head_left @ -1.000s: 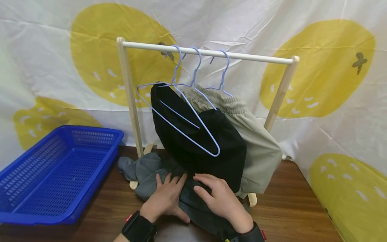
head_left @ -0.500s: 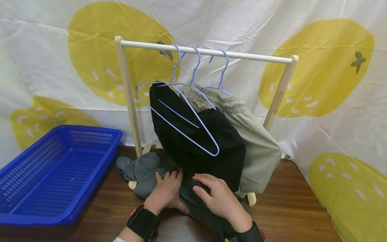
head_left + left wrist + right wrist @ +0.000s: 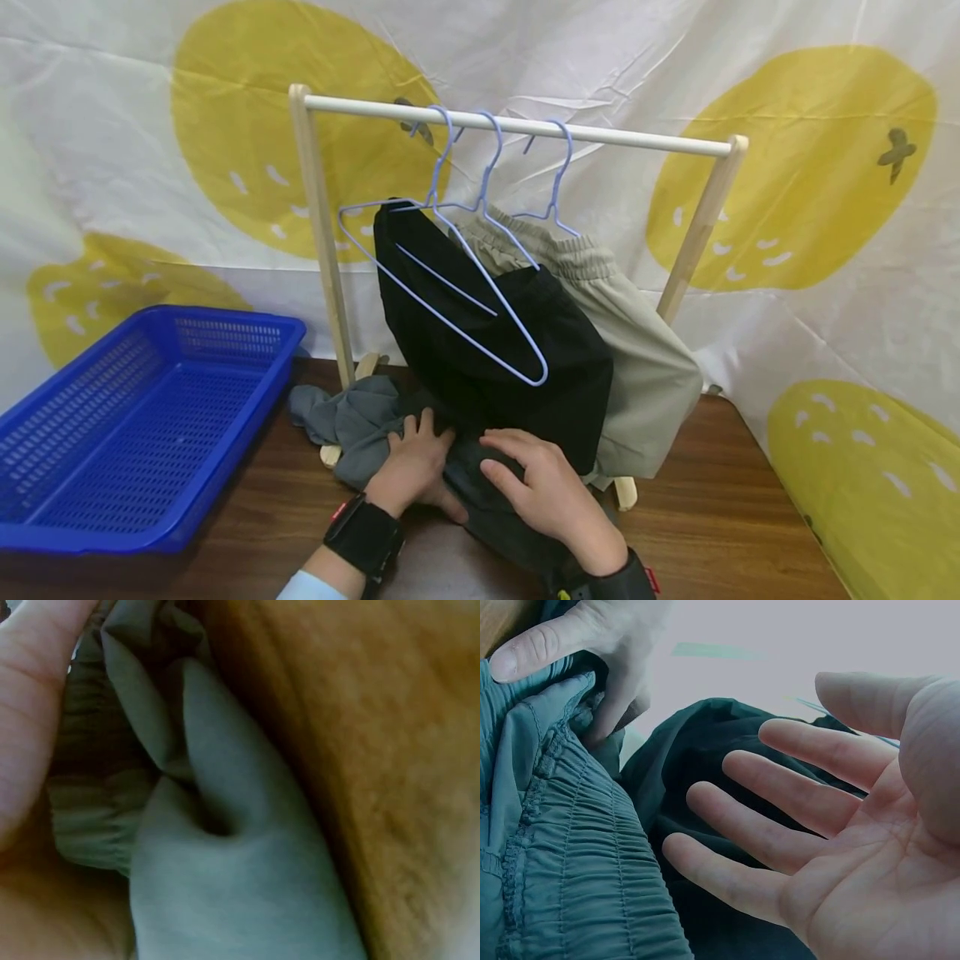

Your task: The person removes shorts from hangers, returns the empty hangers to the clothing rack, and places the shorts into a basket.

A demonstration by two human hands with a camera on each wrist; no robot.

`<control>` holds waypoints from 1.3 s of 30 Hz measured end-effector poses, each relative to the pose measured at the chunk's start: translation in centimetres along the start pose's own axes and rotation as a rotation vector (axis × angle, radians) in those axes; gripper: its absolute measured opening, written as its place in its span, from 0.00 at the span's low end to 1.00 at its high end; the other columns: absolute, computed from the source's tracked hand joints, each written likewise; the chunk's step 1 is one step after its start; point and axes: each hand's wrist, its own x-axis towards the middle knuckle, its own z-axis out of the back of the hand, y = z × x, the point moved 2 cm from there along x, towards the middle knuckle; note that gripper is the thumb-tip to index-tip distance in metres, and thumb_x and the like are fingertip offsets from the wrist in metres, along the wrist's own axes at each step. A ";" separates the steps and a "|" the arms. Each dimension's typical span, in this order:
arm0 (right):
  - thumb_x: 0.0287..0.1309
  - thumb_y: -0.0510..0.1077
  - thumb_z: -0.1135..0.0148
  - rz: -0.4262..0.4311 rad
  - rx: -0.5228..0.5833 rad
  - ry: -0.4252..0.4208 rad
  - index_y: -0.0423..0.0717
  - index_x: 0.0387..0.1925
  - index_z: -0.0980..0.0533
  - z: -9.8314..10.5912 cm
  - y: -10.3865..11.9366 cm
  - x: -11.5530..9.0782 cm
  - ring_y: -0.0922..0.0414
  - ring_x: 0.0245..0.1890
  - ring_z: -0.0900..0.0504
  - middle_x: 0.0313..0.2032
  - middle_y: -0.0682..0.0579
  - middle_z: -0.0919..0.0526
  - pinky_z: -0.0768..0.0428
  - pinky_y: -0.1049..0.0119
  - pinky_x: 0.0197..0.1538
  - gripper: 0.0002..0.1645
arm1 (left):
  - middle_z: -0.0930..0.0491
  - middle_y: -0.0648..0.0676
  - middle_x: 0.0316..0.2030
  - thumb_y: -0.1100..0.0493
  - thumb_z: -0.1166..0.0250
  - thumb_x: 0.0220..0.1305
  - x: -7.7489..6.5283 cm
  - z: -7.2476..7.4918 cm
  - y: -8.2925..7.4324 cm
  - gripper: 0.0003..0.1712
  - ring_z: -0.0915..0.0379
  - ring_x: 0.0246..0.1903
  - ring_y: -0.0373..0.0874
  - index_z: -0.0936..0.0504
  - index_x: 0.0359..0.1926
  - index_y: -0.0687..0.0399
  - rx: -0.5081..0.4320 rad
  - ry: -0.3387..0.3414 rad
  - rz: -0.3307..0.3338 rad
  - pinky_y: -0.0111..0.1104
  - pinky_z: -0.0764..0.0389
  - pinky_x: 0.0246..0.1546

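Note:
Grey pants (image 3: pixel 367 429) with a gathered elastic waistband (image 3: pixel 592 847) lie bunched on the table beneath the rack. My left hand (image 3: pixel 416 467) rests on them, fingers spread and slightly bent, its thumb (image 3: pixel 536 649) lying along the waistband. Folds of the grey cloth (image 3: pixel 240 825) lie beside that hand in the left wrist view. My right hand (image 3: pixel 547 492) hovers over the pants' right part, fingers extended and palm turned inward, holding nothing. Black shorts (image 3: pixel 555 350) hang just beyond both hands, on a lavender hanger.
A wooden rack (image 3: pixel 699 229) with a white bar (image 3: pixel 637 140) stands behind. A bare lavender hanger (image 3: pixel 480 346) hangs in front of the black shorts; beige shorts (image 3: pixel 645 392) hang behind them. At left stands a blue basket (image 3: pixel 296 350) on the brown table (image 3: pixel 735 500).
My left hand's fingers have bent and drawn in slightly on the grey pants, and its wrist has shifted a little. My right hand stays almost still.

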 end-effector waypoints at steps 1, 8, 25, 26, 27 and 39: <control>0.74 0.44 0.40 0.000 0.000 0.000 0.39 0.58 0.18 0.0 0.0 0.0 0.45 0.61 0.18 0.60 0.40 0.17 0.21 0.45 0.62 0.19 | 0.44 0.74 0.73 0.32 0.12 0.27 0.0 0.0 0.1 0.70 0.45 0.68 0.74 0.27 0.72 0.59 -0.007 0.008 0.011 0.71 0.36 0.60; 0.74 0.45 0.40 0.004 -0.006 -0.003 0.39 0.58 0.18 0.0 0.1 0.1 0.45 0.61 0.18 0.60 0.40 0.17 0.21 0.46 0.62 0.19 | 0.43 0.76 0.73 0.32 0.13 0.30 -0.1 0.2 0.2 0.70 0.48 0.70 0.81 0.30 0.74 0.58 -0.015 0.057 0.045 0.73 0.38 0.61; 0.75 0.46 0.42 0.007 -0.011 0.005 0.37 0.59 0.19 -0.1 0.0 0.3 0.44 0.61 0.18 0.60 0.41 0.18 0.22 0.44 0.61 0.20 | 0.29 0.70 0.65 0.45 0.10 0.33 -1.5 0.7 0.4 0.58 0.34 0.62 0.74 0.25 0.68 0.54 -0.041 0.036 0.048 0.73 0.30 0.50; 0.75 0.46 0.42 0.003 -0.011 0.006 0.37 0.59 0.19 -0.1 0.0 0.3 0.44 0.61 0.19 0.60 0.41 0.18 0.22 0.44 0.62 0.20 | 0.29 0.70 0.64 0.47 0.10 0.34 -1.7 0.7 0.4 0.57 0.34 0.62 0.73 0.24 0.68 0.54 -0.040 0.041 0.048 0.73 0.30 0.50; 0.75 0.46 0.42 0.004 -0.011 0.004 0.37 0.59 0.19 -0.2 0.0 0.3 0.44 0.61 0.19 0.60 0.41 0.18 0.22 0.44 0.62 0.20 | 0.28 0.70 0.64 0.48 0.10 0.35 -1.8 0.8 0.5 0.56 0.34 0.62 0.73 0.24 0.67 0.54 -0.042 0.044 0.048 0.72 0.29 0.50; 0.76 0.45 0.42 0.009 -0.026 -0.018 0.38 0.60 0.19 -0.2 0.0 0.2 0.43 0.61 0.19 0.61 0.41 0.18 0.22 0.43 0.62 0.20 | 0.16 0.63 0.41 0.69 0.21 0.45 -3.1 1.3 1.1 0.28 0.19 0.43 0.63 0.17 0.50 0.54 -0.039 -0.123 -0.112 0.59 0.18 0.41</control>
